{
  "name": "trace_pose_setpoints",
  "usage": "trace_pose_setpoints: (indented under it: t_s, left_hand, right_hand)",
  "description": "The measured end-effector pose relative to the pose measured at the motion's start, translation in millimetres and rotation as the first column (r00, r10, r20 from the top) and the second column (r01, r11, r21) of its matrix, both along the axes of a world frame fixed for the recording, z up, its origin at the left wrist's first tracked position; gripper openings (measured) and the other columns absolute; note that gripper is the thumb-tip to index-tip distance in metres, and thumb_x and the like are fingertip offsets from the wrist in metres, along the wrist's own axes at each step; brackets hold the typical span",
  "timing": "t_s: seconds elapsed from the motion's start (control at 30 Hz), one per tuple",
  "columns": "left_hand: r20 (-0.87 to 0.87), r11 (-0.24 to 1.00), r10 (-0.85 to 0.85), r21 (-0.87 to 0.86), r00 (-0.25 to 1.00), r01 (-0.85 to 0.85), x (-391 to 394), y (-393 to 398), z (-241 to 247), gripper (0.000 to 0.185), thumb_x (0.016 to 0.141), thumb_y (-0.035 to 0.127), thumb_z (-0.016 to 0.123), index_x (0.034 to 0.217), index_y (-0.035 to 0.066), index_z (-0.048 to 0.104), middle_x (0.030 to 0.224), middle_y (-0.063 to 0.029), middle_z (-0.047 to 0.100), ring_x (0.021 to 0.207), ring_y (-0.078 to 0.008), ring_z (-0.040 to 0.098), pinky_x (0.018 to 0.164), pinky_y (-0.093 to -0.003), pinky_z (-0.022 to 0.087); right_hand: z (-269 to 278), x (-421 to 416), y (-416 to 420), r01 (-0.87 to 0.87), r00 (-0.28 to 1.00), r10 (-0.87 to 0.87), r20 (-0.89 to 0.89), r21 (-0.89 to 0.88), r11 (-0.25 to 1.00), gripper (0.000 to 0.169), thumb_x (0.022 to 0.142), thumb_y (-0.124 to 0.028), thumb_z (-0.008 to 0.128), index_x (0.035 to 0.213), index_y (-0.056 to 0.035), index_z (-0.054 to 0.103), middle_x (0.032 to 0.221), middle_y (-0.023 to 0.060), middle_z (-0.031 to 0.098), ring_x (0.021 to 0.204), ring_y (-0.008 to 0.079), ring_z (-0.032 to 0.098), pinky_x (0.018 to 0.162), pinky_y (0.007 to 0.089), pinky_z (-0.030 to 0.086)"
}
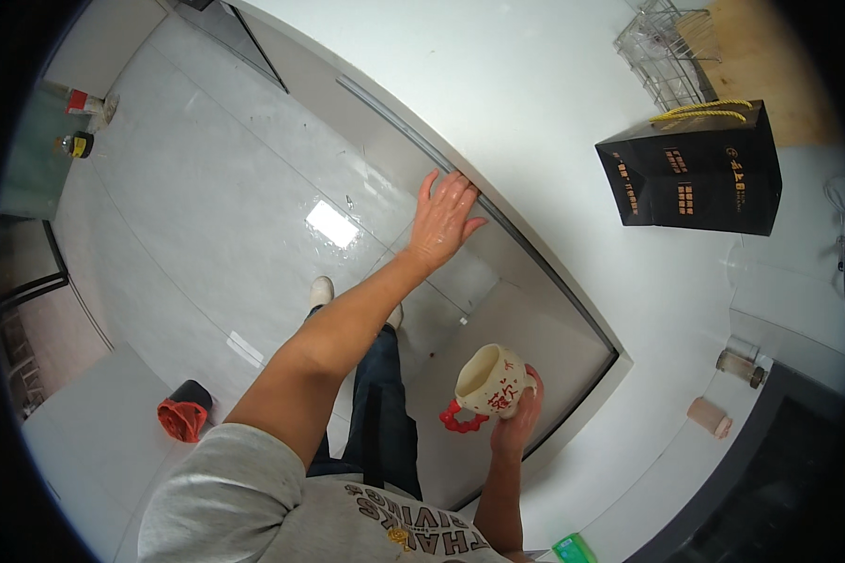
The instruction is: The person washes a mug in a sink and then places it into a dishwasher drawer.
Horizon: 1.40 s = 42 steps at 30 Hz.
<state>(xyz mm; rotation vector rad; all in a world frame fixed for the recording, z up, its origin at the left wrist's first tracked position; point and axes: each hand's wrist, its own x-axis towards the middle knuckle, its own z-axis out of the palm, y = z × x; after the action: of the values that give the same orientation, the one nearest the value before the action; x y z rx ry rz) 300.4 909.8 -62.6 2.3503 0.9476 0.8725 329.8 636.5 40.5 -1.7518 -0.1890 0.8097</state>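
Note:
My left hand (445, 214) reaches forward, palm down, with its fingertips at the grey metal strip (549, 271) under the white counter's edge. The thumb stands apart, and the fingertips are partly hidden. In my right hand (520, 422) is a cream ceramic mug (496, 380) with red characters and small red marks. Its beaded red handle (462, 420) points left, away from the palm. The mug is tilted, its mouth facing up and to the left. My right fingers wrap its far side and base.
On the white counter (535, 141) stand a black paper bag (690, 176) with yellow rope handles, a wire rack (665, 56) and small jars (739, 366). Wet spots mark the tiled floor (204, 211). A black bin with a red liner (183, 415) stands at the left.

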Motion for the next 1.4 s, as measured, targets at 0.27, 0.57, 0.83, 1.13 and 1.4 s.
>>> trace_pose_setpoints:
  t_s: [0.27, 0.57, 0.83, 1.13, 1.4]
  left_hand:
    - [0.100, 0.993, -0.017, -0.112, 0.995, 0.029, -4.3, -4.8, -2.4, 0.053, 0.066, 0.010, 0.068, 0.114, 0.006, 0.044, 0.120, -0.0115, 0.040, 0.116, -0.0281, 0.036, 0.099, -0.0474, 0.022]
    - [0.218, 0.937, -0.075, -0.319, 0.973, 0.144, -30.5, -44.6, -92.1, 0.049, 0.067, 0.002, 0.063, 0.113, 0.006, 0.047, 0.113, -0.0131, 0.046, 0.109, -0.0321, 0.040, 0.091, -0.0418, 0.033]
    - [0.271, 0.721, 0.223, -0.692, 0.937, 0.029, 79.8, -18.7, -81.1, 0.025, 0.076, 0.015, 0.059, 0.090, -0.001, 0.046, 0.100, -0.0163, 0.040, 0.100, -0.0326, 0.037, 0.085, -0.0396, 0.034]
    - [-0.249, 0.823, -0.251, -0.564, 0.935, 0.071, 31.4, 2.3, -191.7, 0.026, 0.079, 0.016, 0.053, 0.103, 0.006, 0.053, 0.111, -0.0091, 0.047, 0.113, -0.0239, 0.037, 0.097, -0.0391, 0.026]
    - [-0.622, 0.996, -0.090, -0.065, 0.778, 0.063, 37.4, 29.5, -278.6, 0.043, 0.080, 0.013, 0.046, 0.123, 0.011, 0.042, 0.127, -0.0035, 0.038, 0.125, -0.0181, 0.026, 0.105, -0.0393, 0.016]
  right_hand:
    - [-7.7, 4.1, 10.4, -0.088, 0.996, 0.088, 0.007, -0.068, 0.994, 0.046, 0.088, -0.033, 0.036, 0.120, 0.0004, 0.037, 0.109, 0.0128, 0.048, 0.099, 0.0206, 0.049, 0.085, 0.0320, 0.040]
    - [-38.8, -6.2, 13.6, -0.093, 0.993, 0.076, -0.095, -0.192, 0.977, 0.045, 0.086, -0.029, 0.036, 0.119, 0.0007, 0.037, 0.110, 0.0137, 0.046, 0.099, 0.0217, 0.049, 0.084, 0.0325, 0.041]
    - [-85.1, -14.6, -8.7, 0.004, 0.982, -0.050, -0.183, -0.244, 0.970, 0.045, 0.086, -0.032, 0.031, 0.118, -0.0006, 0.036, 0.110, 0.0132, 0.046, 0.101, 0.0223, 0.049, 0.084, 0.0343, 0.043]
    - [-109.2, -13.8, -4.4, 0.095, 0.969, -0.133, -0.208, -0.185, 0.978, 0.045, 0.085, -0.031, 0.035, 0.118, -0.0020, 0.037, 0.111, 0.0136, 0.046, 0.104, 0.0248, 0.048, 0.085, 0.0358, 0.043]
    - [-129.9, -8.0, -15.4, -0.008, 0.981, -0.037, -0.193, -0.227, 0.974, 0.049, 0.085, -0.037, 0.038, 0.120, -0.0024, 0.037, 0.113, 0.0132, 0.046, 0.106, 0.0243, 0.048, 0.088, 0.0360, 0.042]
